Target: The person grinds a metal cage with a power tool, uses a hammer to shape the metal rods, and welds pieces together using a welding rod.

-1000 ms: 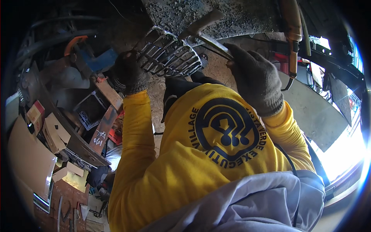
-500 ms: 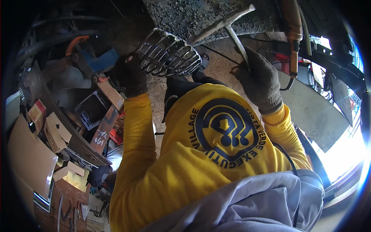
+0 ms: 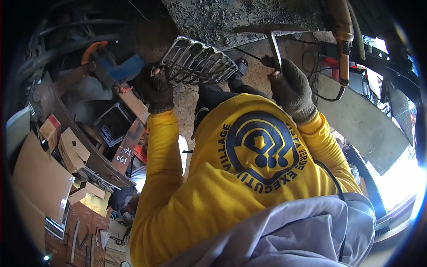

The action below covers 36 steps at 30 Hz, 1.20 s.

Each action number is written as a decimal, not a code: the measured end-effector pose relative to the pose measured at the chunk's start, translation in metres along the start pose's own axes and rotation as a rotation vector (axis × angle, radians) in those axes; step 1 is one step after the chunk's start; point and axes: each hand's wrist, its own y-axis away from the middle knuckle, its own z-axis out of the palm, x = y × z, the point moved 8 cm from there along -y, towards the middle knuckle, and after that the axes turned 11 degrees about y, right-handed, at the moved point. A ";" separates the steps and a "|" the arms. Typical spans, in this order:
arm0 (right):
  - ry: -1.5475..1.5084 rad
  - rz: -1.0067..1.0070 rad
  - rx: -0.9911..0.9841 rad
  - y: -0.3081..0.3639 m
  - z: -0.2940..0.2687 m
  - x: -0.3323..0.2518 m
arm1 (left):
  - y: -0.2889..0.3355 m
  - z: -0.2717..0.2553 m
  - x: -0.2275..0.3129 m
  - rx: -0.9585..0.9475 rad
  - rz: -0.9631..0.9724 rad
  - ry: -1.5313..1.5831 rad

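My left hand [image 3: 156,86], in a dark knit glove, is closed on the near left edge of a metal bar basket [image 3: 200,62]. The basket is tilted, its open bars curving away to the right. In my gloved right hand [image 3: 291,86] is a chipping hammer [image 3: 273,42], gripped by its slim metal handle. The hammer's head lies level above my hand, apart from the basket. Bare fingertips show through both gloves.
Dark grit covers the worktop [image 3: 249,13] ahead. A tool with an orange-brown handle [image 3: 341,24] hangs by its right edge. Left stand a blue metal piece [image 3: 118,67], a plastic crate [image 3: 111,127] and cardboard boxes [image 3: 44,178]. A grey sheet [image 3: 360,124] leans on the right.
The hammer has tipped over, its head now lying level and farther right. The basket has shifted slightly right and turned a little in my left hand.
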 end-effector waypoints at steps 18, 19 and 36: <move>-0.095 -0.032 0.011 -0.005 0.000 -0.010 | -0.020 0.016 0.060 -0.036 0.006 -0.154; -0.062 -0.060 -0.033 -0.005 0.001 -0.016 | -0.018 0.018 0.059 -0.042 -0.010 -0.111; 0.197 -0.428 0.115 -0.002 0.008 -0.046 | -0.028 0.039 0.058 -0.142 -0.214 -0.288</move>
